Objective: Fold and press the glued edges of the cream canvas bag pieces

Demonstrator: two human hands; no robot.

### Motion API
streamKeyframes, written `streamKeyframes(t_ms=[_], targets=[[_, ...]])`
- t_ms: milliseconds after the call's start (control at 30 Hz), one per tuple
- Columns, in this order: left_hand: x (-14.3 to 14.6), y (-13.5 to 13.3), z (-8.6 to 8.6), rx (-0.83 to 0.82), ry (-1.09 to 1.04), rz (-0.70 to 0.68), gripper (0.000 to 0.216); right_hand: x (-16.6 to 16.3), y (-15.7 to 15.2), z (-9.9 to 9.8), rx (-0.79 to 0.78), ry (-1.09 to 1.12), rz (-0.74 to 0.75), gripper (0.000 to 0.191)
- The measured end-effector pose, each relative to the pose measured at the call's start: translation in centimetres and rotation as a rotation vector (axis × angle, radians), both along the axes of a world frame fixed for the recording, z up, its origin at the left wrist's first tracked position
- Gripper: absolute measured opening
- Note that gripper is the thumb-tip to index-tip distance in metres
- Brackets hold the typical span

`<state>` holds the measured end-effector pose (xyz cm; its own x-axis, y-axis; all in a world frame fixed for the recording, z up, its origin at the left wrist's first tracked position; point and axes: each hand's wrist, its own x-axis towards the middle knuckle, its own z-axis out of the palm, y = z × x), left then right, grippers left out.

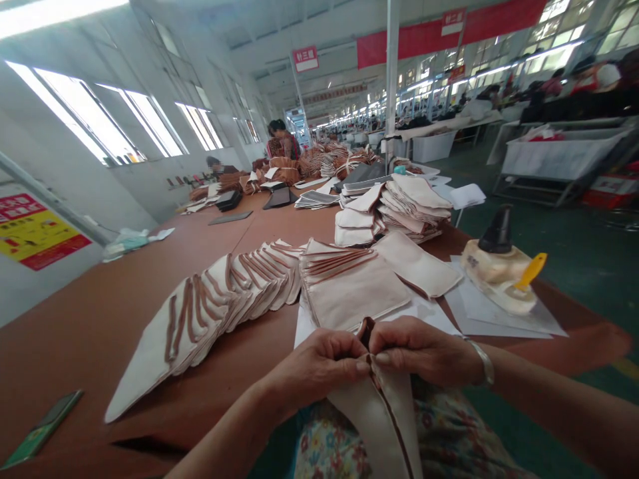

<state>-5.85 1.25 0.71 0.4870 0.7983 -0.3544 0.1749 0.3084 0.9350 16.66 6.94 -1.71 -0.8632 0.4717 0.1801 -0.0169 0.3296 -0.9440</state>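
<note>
My left hand (319, 362) and my right hand (424, 349) meet at the table's near edge, both pinched on the top of a cream fabric piece with a brown edge strip (379, 412). The piece hangs down over my lap. Just beyond my hands lies a stack of similar cream pieces (349, 286) on white paper. To the left a long fanned row of cream pieces with brown trim (214, 313) stretches across the brown table (100, 319).
A cream block with a black handle and a yellow tool (504, 266) sits on paper at the right. More fabric piles (399, 206) lie farther along. A green card (42, 429) rests near left. A person (282, 140) works far down the table.
</note>
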Motion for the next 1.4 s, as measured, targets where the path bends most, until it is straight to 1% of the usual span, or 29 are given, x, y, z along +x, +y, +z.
streamKeyframes(t_ms=[67, 167, 233, 367, 467, 600, 700, 767, 833, 933, 1000, 1067, 1133, 1200, 1233, 1267, 1300, 1333, 1400], targets=[[0.0, 0.0, -0.4, 0.01, 0.029, 0.027, 0.037, -0.1, -0.2, -0.1, 0.058, -0.048, -0.058, 0.021], [0.3, -0.2, -0.7, 0.068, 0.102, 0.062, 0.033, -0.3, -0.9, -0.1, 0.159, -0.078, -0.137, 0.022], [0.5, -0.3, -0.7, 0.094, 0.138, 0.071, 0.03, -0.4, -1.3, 0.1, 0.182, -0.075, -0.169, 0.023], [1.0, -0.5, -0.5, 0.139, 0.189, 0.064, 0.031, -0.5, -1.7, 0.5, 0.074, -0.04, -0.18, 0.027], [1.3, -0.6, -0.4, 0.16, 0.232, 0.075, 0.03, -0.8, -1.8, 0.6, 0.005, -0.016, -0.199, 0.024], [1.5, -0.7, -0.4, 0.191, 0.291, 0.07, 0.028, -1.3, -2.0, 0.5, -0.023, -0.03, -0.267, 0.013], [1.5, -0.8, -0.7, 0.184, 0.285, 0.066, 0.029, -1.5, -2.2, 0.2, -0.007, -0.039, -0.307, 0.011], [1.5, -0.7, -1.0, 0.143, 0.24, 0.089, 0.028, -1.4, -2.4, 0.0, 0.059, 0.001, -0.333, 0.012], [1.4, -0.6, -1.2, 0.057, 0.151, 0.106, 0.025, -1.2, -2.4, 0.0, 0.178, 0.071, -0.319, 0.013], [1.5, -0.6, -1.2, -0.066, -0.025, 0.154, 0.023, -0.6, -2.4, 0.2, 0.403, 0.171, -0.216, 0.016], [1.7, -0.6, -1.1, -0.094, -0.099, 0.19, 0.029, -0.3, -2.2, 0.2, 0.554, 0.207, -0.164, 0.018], [1.8, -0.6, -1.1, -0.112, -0.12, 0.195, 0.038, 0.1, -2.0, 0.0, 0.698, 0.196, -0.151, 0.018], [1.9, -0.6, -1.4, -0.148, -0.118, 0.18, 0.04, 0.3, -1.9, -0.4, 0.82, 0.15, -0.153, 0.015], [1.8, -0.6, -1.7, -0.165, -0.103, 0.148, 0.041, 0.6, -1.9, -0.7, 0.905, 0.129, -0.153, 0.014], [1.7, -0.6, -1.8, -0.162, -0.094, 0.128, 0.041, 0.7, -2.0, -0.8, 0.916, 0.137, -0.144, 0.014], [1.7, -0.6, -1.9, -0.155, -0.088, 0.106, 0.041, 0.8, -2.2, -0.8, 0.897, 0.163, -0.134, 0.013], [1.6, -0.6, -2.0, -0.146, -0.086, 0.084, 0.041, 1.0, -2.4, -0.8, 0.841, 0.198, -0.121, 0.012], [1.5, -0.7, -1.9, -0.14, -0.087, 0.064, 0.04, 1.1, -2.6, -0.7, 0.743, 0.227, -0.123, 0.011], [1.3, -0.8, -1.7, -0.131, -0.093, 0.03, 0.04, 1.3, -3.0, -0.3, 0.433, 0.239, -0.181, 0.013]])
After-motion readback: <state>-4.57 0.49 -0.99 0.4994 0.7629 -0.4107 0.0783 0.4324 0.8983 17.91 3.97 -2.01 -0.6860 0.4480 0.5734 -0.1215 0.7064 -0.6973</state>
